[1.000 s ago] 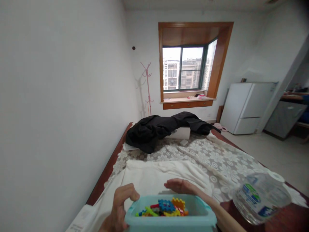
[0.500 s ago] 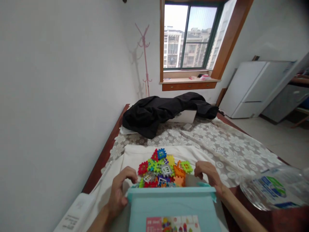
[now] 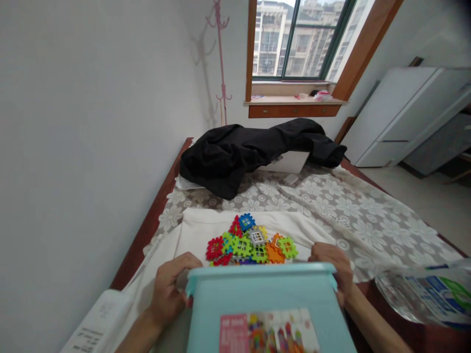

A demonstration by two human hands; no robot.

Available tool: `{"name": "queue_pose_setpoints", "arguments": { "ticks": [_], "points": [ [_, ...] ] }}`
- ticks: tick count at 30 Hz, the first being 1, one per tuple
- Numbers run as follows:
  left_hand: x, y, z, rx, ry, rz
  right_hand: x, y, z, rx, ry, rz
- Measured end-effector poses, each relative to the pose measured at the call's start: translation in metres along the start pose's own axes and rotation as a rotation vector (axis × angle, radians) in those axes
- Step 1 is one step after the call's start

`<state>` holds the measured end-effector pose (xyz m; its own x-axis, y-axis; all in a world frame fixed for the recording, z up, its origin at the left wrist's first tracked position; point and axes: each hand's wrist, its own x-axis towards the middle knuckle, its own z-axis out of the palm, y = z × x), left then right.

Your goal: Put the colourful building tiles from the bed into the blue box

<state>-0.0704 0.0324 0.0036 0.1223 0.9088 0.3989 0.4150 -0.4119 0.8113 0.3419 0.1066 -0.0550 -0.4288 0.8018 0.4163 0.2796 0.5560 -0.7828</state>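
Note:
A light-blue plastic storage box is tipped away from me, its bottom edge out of view and a picture label on its near side. At the box's left end, my left hand is closed on the rim. My right hand has its fingers curled round the opposite end. Just beyond the far rim lies a pile of colourful plastic interlocking building pieces, in red, green, orange, blue and grey, several with window grids. The box hides the pile's near part.
The pieces lie on a white cloth over a flowered bedspread. Farther back is a black garment on a white box. A clear plastic bottle is at right, a white package at lower left.
The box stands higher in view and covers more of the pile. My hands have moved apart with its ends, the right fingers now more tightly curled. The view has dipped.

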Motion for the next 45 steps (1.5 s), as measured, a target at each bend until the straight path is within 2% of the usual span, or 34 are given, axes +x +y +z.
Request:
{"name": "queue_pose_setpoints", "arguments": {
  "ticks": [2, 4, 7, 9, 13, 20, 27, 30, 37, 45],
  "points": [
    [0.0, -0.007, 0.004, 0.021, 0.075, -0.216, 0.011, -0.005, 0.003, -0.002, 0.063, 0.093],
    [0.003, -0.009, 0.009, 0.017, 0.154, -0.372, 0.024, -0.011, 0.007, -0.007, 0.11, 0.271],
    [0.009, -0.006, 0.015, 0.018, 0.222, -0.433, 0.036, -0.013, 0.012, -0.09, 0.209, 0.435],
    [0.013, -0.002, 0.017, 0.068, 0.202, -0.439, 0.038, -0.012, 0.013, -0.13, 0.206, 0.445],
    [0.016, 0.005, 0.016, 0.161, 0.104, -0.391, 0.038, -0.011, 0.012, -0.077, 0.113, 0.423],
    [0.019, 0.006, 0.012, 0.153, 0.089, -0.327, 0.038, -0.013, 0.01, -0.078, 0.063, 0.393],
    [0.014, 0.006, 0.012, 0.164, 0.013, -0.282, 0.037, -0.019, 0.009, -0.109, 0.05, 0.337],
    [0.014, 0.007, 0.015, 0.132, 0.017, -0.295, 0.038, -0.02, 0.008, -0.116, 0.046, 0.355],
    [0.013, -0.002, 0.019, 0.117, 0.116, -0.359, 0.036, -0.019, 0.007, -0.121, 0.047, 0.337],
    [0.01, -0.008, 0.017, 0.103, 0.054, -0.303, 0.036, -0.018, 0.006, -0.169, 0.001, 0.269]
  ]
}}
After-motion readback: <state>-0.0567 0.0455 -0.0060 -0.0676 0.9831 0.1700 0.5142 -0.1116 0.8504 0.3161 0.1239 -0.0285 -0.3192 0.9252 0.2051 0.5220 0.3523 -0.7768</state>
